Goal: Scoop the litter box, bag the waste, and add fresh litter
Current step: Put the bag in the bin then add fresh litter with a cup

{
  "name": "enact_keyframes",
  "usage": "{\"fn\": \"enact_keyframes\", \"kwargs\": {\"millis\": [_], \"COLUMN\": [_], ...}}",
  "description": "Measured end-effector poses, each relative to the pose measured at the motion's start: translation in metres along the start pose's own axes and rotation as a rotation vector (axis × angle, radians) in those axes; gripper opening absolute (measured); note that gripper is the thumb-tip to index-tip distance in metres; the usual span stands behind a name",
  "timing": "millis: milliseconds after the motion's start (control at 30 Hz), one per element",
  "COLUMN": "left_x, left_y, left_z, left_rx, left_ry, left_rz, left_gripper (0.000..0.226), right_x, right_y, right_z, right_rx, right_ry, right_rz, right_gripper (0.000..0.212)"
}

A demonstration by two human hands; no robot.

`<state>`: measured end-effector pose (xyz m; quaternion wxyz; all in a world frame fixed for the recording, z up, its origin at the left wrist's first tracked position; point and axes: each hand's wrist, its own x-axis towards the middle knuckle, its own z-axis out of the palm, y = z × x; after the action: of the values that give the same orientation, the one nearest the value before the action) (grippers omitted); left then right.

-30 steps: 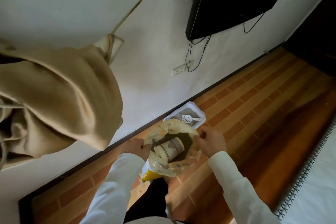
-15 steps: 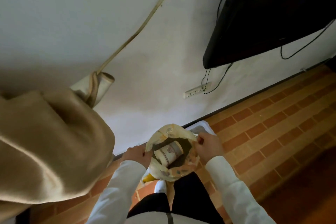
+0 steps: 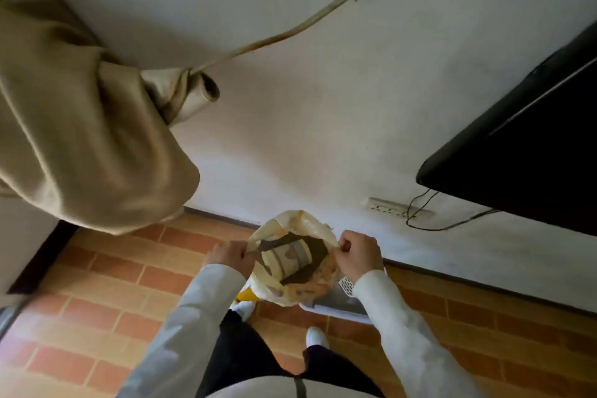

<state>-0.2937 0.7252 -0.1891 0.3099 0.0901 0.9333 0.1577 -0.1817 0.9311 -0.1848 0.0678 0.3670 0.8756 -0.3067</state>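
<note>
In the lower middle of the frame, a person stands on a brick-patterned floor [image 3: 97, 317] and holds a pale yellow plastic bag [image 3: 292, 287] open with both hands. The left hand [image 3: 230, 257] pinches the left edge of the bag's mouth, the fingers curled around the thin plastic. The right hand [image 3: 357, 254] pinches the right edge in the same way, with the thumb and the fingers closed on the rim. The two hands are apart, so the mouth of the bag is stretched wide between them.

Inside the bag lies a round container [image 3: 287, 258] with a light label, tilted on its side, on top of dark material. What this material is, I cannot tell.

The litter box [image 3: 336, 308], white and shallow, is on the floor just below and to the right of the bag, next to the wall, and the bag and the right sleeve [image 3: 403, 333] cover most of it. A small part of a white slotted scoop [image 3: 346, 284] shows between the bag and the right wrist.

At the bottom of the frame two white shoes [image 3: 316, 338] and dark trousers are visible.

In the upper left a beige cloth [image 3: 80, 126] hangs large. At the right edge there is a black flat screen [image 3: 523, 152] on the wall, and under it a white socket strip [image 3: 392, 206] with thin black cables.
</note>
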Motion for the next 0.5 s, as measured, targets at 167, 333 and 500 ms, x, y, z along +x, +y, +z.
{"fn": "enact_keyframes", "kwargs": {"millis": [167, 333, 500], "left_x": [-0.019, -0.015, 0.017], "left_y": [0.015, 0.009, -0.019], "left_z": [0.034, 0.069, 0.112], "left_rx": [-0.086, -0.171, -0.201], "left_ry": [0.086, 0.138, 0.176], "left_rz": [-0.142, -0.269, -0.323], "left_gripper": [0.022, 0.021, 0.022], "right_x": [0.032, 0.058, 0.089], "right_y": [0.022, 0.032, 0.046], "right_z": [-0.012, 0.008, 0.062], "right_rx": [-0.030, -0.071, -0.113], "right_ry": [-0.092, -0.157, -0.222], "right_rz": [-0.172, -0.238, -0.287], "right_gripper": [0.015, 0.016, 0.017]}}
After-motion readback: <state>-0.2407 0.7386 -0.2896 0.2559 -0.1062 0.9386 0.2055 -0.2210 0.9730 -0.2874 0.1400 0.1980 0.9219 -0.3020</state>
